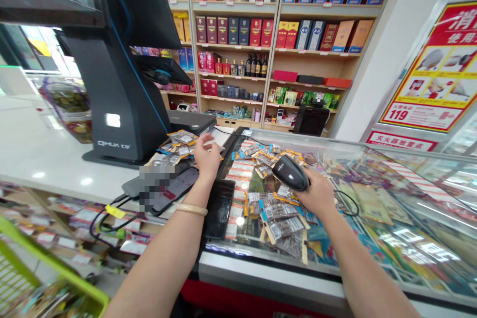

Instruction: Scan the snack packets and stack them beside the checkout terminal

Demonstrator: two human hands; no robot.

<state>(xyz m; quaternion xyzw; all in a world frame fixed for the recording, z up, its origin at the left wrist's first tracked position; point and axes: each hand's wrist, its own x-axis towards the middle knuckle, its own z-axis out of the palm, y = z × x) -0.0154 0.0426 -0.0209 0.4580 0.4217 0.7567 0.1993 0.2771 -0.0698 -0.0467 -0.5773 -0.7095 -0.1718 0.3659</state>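
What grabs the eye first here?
The black barcode scanner clasped in the right hand, centre, over blue-topped packets on the glass counter. Left of it, the left hand reaches at a heap of snack packets before the tall black checkout terminal.

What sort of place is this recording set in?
Most likely a small shop's checkout counter: a point-of-sale terminal, shelves of boxed goods and bottles, and a barcode scanner in the right hand.
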